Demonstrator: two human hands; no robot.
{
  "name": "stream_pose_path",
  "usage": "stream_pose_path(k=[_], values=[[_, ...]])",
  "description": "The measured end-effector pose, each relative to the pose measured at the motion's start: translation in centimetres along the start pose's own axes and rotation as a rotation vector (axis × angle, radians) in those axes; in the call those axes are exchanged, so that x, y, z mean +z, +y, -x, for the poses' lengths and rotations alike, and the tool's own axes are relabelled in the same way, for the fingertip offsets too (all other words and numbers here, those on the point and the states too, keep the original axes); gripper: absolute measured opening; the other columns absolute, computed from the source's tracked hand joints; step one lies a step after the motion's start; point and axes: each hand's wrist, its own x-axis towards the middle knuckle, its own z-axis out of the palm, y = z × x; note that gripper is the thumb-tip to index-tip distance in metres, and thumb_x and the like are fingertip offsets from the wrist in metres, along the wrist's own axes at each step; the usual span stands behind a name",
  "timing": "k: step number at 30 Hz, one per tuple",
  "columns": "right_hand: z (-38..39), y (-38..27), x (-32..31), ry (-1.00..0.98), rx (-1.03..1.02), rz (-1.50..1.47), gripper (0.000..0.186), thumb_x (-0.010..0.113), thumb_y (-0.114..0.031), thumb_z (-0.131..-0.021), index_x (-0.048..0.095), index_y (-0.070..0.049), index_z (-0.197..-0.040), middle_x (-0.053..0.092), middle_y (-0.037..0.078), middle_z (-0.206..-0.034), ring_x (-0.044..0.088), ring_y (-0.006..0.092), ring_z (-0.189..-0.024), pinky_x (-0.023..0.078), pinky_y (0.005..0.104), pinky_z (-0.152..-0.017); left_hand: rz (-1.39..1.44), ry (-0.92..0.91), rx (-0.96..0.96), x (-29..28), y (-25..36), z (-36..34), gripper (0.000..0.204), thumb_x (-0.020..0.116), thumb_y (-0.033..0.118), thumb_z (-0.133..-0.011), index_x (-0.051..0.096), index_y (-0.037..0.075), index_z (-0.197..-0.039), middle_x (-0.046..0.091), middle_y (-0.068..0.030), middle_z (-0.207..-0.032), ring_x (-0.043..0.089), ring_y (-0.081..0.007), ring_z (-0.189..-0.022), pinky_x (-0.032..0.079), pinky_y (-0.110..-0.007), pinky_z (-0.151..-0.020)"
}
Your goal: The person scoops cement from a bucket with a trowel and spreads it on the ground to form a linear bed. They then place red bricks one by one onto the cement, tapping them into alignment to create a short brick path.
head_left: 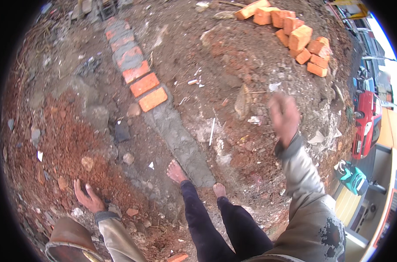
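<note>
A course of orange bricks (145,84) runs away from me toward the upper left, with grey mortar smeared over the farther ones. From the nearest brick (153,99), a bed of wet mortar (181,142) reaches to my bare feet, which stand on either side of its near end. My left hand (89,196) is open over reddish soil, its fingers apart and holding nothing, just beyond a brown bucket (69,231). My right hand (284,118) is raised over the ground right of the mortar. It looks open and empty, though its fingers are slightly blurred.
A heap of loose orange bricks (300,38) lies at the far right. Stones (88,163) and rubble dot the uneven soil at left. A red car (365,124) and a teal object (352,179) stand beyond the right edge. A brick piece (177,258) lies near the bottom.
</note>
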Motion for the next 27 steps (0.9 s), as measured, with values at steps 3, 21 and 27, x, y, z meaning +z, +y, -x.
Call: stream_pose_path(k=[3,21,27], values=[[-9.9,16.2,-7.4,0.388,0.193,0.418,0.057,0.069,-0.027,-0.084,0.051,0.005,-0.127,0.058,0.023,-0.116,0.054,0.0356,-0.109,0.045,0.0415,-0.094,0.165,-0.095,-0.045,0.8,0.8,0.2,0.042,0.048,0.026,-0.100,0.051,-0.001,-0.133,0.047,-0.0195,-0.140,0.043,-0.0336,-0.130,0.029,-0.044,-0.110],[-9.2,24.8,-18.5,-0.262,0.064,0.761,0.079,0.074,-0.017,-0.066,0.035,0.002,-0.132,0.047,0.020,-0.118,0.055,0.0361,-0.110,0.050,0.0469,-0.091,0.342,-0.226,-0.082,-7.7,16.7,9.6,0.040,0.053,0.025,-0.097,0.053,-0.002,-0.126,0.046,-0.0206,-0.140,0.042,-0.0359,-0.132,0.031,-0.046,-0.111],[-1.3,11.6,-25.0,-0.033,0.382,0.120,0.080,0.074,-0.014,-0.064,0.034,0.005,-0.131,0.046,0.018,-0.116,0.054,0.0314,-0.111,0.051,0.0385,-0.092,1.108,-0.825,-0.292,-4.8,34.3,13.7,0.050,0.051,0.032,-0.095,0.050,-0.001,-0.133,0.054,-0.0173,-0.134,0.052,-0.0273,-0.124,0.039,-0.040,-0.106]])
